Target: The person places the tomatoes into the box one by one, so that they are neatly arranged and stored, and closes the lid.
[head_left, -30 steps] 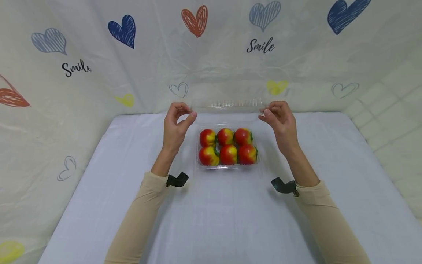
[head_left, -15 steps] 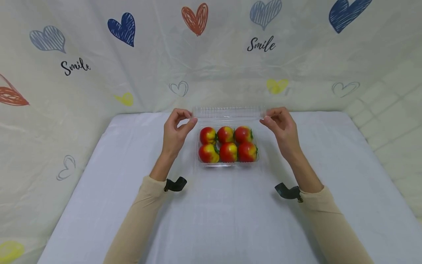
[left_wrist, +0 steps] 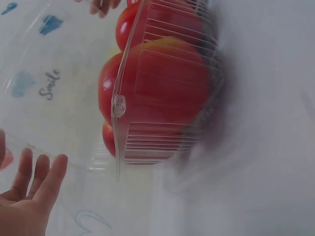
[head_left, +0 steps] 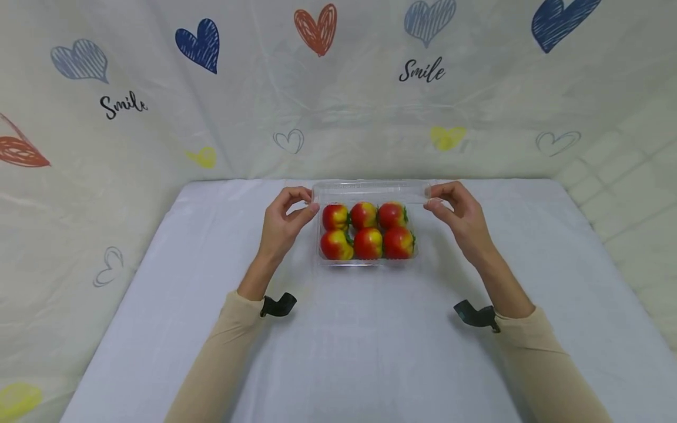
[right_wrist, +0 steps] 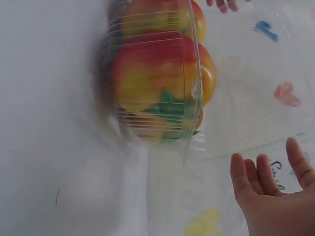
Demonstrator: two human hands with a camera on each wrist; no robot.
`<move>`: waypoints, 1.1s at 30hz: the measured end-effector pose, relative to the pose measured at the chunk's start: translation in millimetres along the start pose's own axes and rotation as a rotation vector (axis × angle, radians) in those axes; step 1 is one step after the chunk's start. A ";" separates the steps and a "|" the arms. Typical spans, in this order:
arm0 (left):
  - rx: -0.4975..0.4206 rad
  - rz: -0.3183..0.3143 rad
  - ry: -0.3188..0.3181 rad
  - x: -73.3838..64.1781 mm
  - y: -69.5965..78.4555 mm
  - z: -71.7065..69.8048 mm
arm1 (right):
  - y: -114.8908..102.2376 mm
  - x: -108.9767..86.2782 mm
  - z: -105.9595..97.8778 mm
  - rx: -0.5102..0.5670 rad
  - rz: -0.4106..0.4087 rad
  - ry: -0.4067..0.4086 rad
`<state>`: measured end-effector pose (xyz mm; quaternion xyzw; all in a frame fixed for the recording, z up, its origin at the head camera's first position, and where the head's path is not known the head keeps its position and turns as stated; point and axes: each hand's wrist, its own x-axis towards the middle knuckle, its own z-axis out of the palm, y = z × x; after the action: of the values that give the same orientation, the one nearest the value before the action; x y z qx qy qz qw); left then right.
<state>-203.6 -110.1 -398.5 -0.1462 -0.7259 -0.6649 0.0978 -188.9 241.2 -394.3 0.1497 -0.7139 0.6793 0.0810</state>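
Observation:
A clear plastic clamshell box (head_left: 365,264) stands on the table, with several round red-and-yellow fruits (head_left: 367,244) with green leaves in two rows. Its clear lid (head_left: 370,189) is raised at the back, tilted over the far row. My left hand (head_left: 281,226) pinches the lid's left edge between thumb and fingers. At the opposite edge, my right hand (head_left: 465,222) holds it likewise. From the left wrist, the ribbed side wall (left_wrist: 157,142) shows with a small snap button (left_wrist: 118,105) on its rim. The right wrist view is slightly blurred around the fruits.
White cloth (head_left: 365,352) covers the table. Behind it hangs a pale curtain (head_left: 359,88) printed with hearts and words. Dark wrist cameras (head_left: 279,305) stick out inward from both sleeves.
Both hands have come down and nearer with the lid, which has swung from above the back edge toward the box. The box and fruits stay in place.

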 end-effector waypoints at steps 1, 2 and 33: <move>0.004 -0.006 -0.006 -0.9 -0.1 -0.7 | -0.1 -0.8 -0.7 -0.007 0.004 -0.005; 0.008 -0.012 -0.013 -2.0 0.0 -1.4 | 0.0 -1.6 -1.3 -0.020 0.009 -0.010; 0.184 -0.237 -0.295 -15.2 -7.3 -20.1 | 8.3 -23.4 -13.6 -0.148 0.073 -0.121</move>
<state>-192.9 -131.8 -408.4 -0.1463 -0.8022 -0.5739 -0.0753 -170.7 257.3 -408.7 0.1578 -0.7707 0.6169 0.0236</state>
